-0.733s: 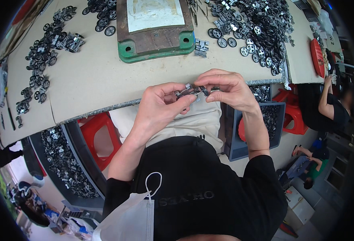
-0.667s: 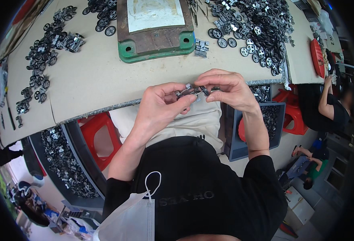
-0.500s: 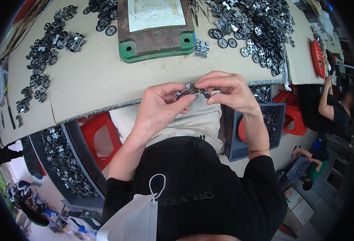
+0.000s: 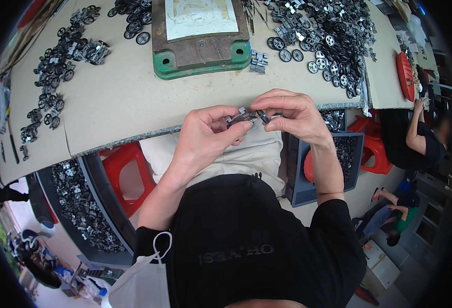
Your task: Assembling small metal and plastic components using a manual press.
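Observation:
Over my lap, just off the table's near edge, my left hand is closed around a small grey plastic toy chassis piece, with a thin metal axle pointing right. My right hand pinches a small black wheel by its rim, right at the end of that axle. Fingers partly cover both parts, so I cannot tell how far the wheel sits on the axle.
A brown-and-green metal block with a white sheet stands on the table. Loose wheels are heaped right, wheeled pieces left. Below are grey bins and red stools. Other people sit at the far right.
The black wheel has turned and shifted slightly left against the axle end, with my right fingertips following it. My left hand stays nearly still.

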Tool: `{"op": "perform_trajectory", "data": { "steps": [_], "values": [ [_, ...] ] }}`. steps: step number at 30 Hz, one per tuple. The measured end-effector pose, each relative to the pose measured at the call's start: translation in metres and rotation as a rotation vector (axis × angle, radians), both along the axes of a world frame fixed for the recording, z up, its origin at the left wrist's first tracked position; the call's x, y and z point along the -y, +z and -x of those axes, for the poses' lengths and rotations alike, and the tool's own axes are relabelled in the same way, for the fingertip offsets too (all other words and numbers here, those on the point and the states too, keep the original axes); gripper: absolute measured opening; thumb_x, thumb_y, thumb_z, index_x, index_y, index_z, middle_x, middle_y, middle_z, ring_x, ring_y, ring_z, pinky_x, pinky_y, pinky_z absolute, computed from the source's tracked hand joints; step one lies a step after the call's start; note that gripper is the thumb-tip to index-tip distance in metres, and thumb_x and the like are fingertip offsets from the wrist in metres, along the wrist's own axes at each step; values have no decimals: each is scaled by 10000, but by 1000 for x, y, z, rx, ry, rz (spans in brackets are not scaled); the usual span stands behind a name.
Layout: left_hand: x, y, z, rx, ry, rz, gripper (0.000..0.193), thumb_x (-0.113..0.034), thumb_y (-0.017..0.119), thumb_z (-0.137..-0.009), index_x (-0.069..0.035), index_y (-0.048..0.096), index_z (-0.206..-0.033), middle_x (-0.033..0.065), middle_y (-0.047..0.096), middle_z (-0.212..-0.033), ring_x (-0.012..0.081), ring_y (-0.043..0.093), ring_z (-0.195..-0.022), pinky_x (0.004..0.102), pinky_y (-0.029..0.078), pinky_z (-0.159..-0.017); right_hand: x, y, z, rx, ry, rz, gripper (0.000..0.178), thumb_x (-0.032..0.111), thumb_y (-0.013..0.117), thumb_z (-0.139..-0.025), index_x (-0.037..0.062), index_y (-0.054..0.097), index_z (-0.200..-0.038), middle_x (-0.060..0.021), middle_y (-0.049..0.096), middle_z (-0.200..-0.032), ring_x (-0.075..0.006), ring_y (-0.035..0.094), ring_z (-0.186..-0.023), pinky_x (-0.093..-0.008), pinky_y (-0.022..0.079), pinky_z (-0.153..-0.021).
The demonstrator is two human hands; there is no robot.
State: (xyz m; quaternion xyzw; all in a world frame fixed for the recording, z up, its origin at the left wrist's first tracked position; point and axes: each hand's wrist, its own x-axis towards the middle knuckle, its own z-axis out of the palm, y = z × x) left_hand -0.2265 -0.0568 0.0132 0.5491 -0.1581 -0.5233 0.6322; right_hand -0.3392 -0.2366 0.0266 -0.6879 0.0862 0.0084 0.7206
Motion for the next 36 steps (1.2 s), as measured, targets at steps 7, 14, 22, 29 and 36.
{"op": "perform_trajectory", "data": {
  "steps": [7,14,22,29,36],
  "values": [
    [0,-1,0,12,13,4,226,-81,669,-784,62,616,-951,30,617,-687,33,537,-579,172,411,-511,0,1,-2,-3,18,119,370,13,714,-680,-10,630,-1039,-93,583,-999,-93,523,-762,-212,445,-669],
    [0,0,1,31,23,1,236,-90,670,-786,60,616,-959,34,620,-682,36,549,-585,166,414,-514,0,-2,-1,-29,9,6,360,-7,674,-728,-27,602,-1081,-109,585,-1012,-90,544,-775,-202,453,-663],
    [0,1,-1,11,27,-19,243,-99,674,-786,61,614,-959,37,621,-693,39,552,-589,171,424,-521,4,-6,-2,-30,31,-10,366,-13,655,-746,-52,575,-1101,-135,575,-1041,-119,584,-807,-213,492,-707],
    [1,1,-1,-2,21,-4,251,-108,673,-788,66,614,-959,27,618,-681,43,556,-585,170,430,-525,1,1,-2,-3,26,40,347,7,676,-737,-55,596,-1068,-116,580,-995,-92,556,-727,-198,451,-650],
    [0,-8,1,76,34,-19,241,-119,677,-780,53,629,-941,33,617,-640,27,531,-546,172,402,-483,-3,5,-5,64,25,280,352,37,710,-703,-21,625,-1039,-83,585,-909,-92,550,-704,-214,449,-646]
  ]
}}
